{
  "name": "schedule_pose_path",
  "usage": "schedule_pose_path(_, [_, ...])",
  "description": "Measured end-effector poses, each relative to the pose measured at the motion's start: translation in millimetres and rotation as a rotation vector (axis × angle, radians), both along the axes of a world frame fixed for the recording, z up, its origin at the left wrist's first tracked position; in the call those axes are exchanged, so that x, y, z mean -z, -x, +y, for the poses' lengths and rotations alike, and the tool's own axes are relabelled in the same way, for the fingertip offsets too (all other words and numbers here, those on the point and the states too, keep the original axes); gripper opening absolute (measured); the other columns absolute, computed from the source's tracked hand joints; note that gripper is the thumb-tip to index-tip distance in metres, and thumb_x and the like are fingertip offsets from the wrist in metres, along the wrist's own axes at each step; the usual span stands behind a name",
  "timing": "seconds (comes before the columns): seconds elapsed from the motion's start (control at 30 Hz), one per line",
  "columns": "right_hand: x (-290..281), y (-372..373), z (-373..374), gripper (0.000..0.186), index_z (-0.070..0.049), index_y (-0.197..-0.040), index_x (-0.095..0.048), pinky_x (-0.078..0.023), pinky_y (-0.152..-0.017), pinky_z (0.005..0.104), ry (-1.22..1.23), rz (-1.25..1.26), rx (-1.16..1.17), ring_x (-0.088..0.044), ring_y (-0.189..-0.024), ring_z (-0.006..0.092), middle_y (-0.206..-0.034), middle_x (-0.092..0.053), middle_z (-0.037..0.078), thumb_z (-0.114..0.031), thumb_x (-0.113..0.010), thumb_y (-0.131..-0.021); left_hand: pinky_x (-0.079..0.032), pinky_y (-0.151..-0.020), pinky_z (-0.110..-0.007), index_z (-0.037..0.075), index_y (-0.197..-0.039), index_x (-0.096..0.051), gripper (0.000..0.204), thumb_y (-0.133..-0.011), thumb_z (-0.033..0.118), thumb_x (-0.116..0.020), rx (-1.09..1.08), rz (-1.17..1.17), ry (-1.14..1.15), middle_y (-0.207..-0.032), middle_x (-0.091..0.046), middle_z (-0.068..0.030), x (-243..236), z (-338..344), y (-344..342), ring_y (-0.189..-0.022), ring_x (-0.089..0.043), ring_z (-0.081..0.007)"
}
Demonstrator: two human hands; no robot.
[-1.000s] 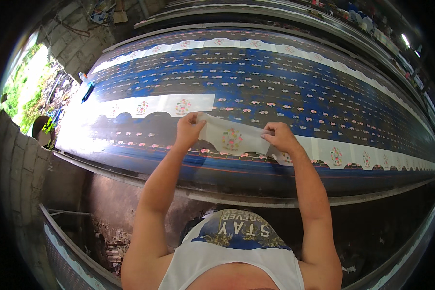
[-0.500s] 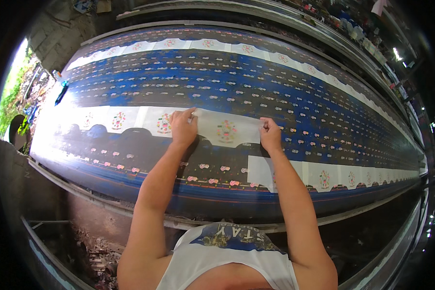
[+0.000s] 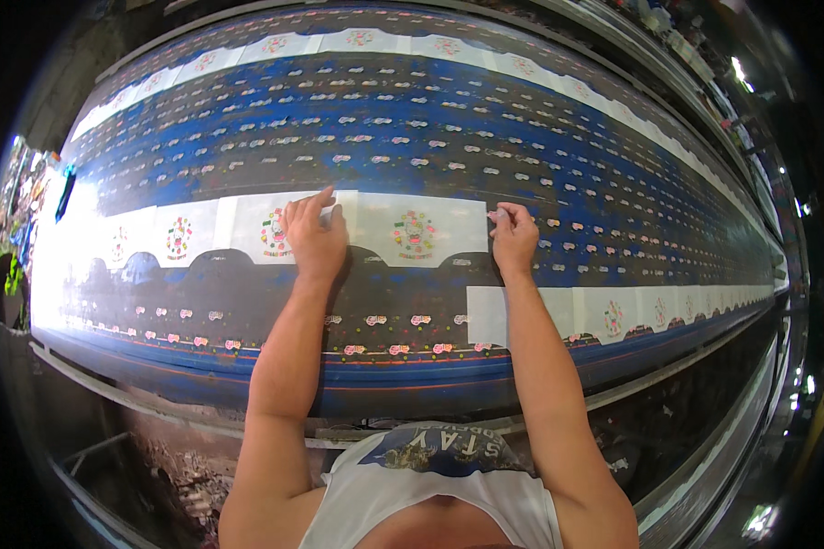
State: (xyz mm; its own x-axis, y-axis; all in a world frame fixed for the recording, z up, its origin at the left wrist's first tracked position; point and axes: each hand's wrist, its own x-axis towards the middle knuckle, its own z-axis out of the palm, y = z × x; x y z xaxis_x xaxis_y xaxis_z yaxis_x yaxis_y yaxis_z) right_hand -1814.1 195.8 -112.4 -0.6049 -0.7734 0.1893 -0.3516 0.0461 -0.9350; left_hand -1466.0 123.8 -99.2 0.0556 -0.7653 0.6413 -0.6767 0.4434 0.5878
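A white cut cloth piece (image 3: 449,224) with a round floral print and a scalloped lower edge lies flat on the long table, between my two hands. My left hand (image 3: 314,236) rests over the neighbouring printed piece (image 3: 250,220), near the seam between them. Its index finger reaches past the top edge and its thumb stands apart. Just off the right edge of the cloth, near the upper corner, is my right hand (image 3: 513,236); its fingers are curled, thumb and fingertips together, with no cloth visible in them.
The table (image 3: 384,302) is dark and blue, covered with rows of small printed marks. Nearer me on the right runs another strip of white pieces (image 3: 545,311), its left end beside my right forearm. A far row of printed pieces (image 3: 360,41) curves across the back.
The cloth piece was held at its upper corners by both hands, its print blurred; now it lies flat. My left hand's fingers have spread and the right hand has come off the corner.
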Motion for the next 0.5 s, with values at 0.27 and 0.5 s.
schedule_pose_path(0.27, [-53,73,49,0.03,-0.002,-0.095,-0.076,-0.058,-0.07,0.0373,-0.274,0.119,-0.288,-0.071,-0.073,0.0193,-0.085,-0.075,0.008,-0.031,-0.081,-0.099,-0.046,-0.112,-0.054,0.01,-0.11,-0.08,0.024,-0.087,0.007,-0.079,0.032,-0.119,0.184,-0.101,-0.076,-0.006,0,5,1,-0.103,-0.07,-0.0309])
schedule_pose_path(0.5, [-85,168,147,0.018,-0.011,-0.09,-0.079,-0.055,-0.098,0.049,-0.569,0.859,-0.443,-0.069,-0.111,0.0332,-0.107,-0.073,0.011,-0.028,-0.083,-0.091,-0.042,-0.119,-0.057,0.011,-0.109,-0.079,0.023,-0.086,0.009,-0.081,0.169,-0.164,0.113,-0.105,-0.077,-0.0086,-8,75,55,-0.11,-0.07,-0.0315])
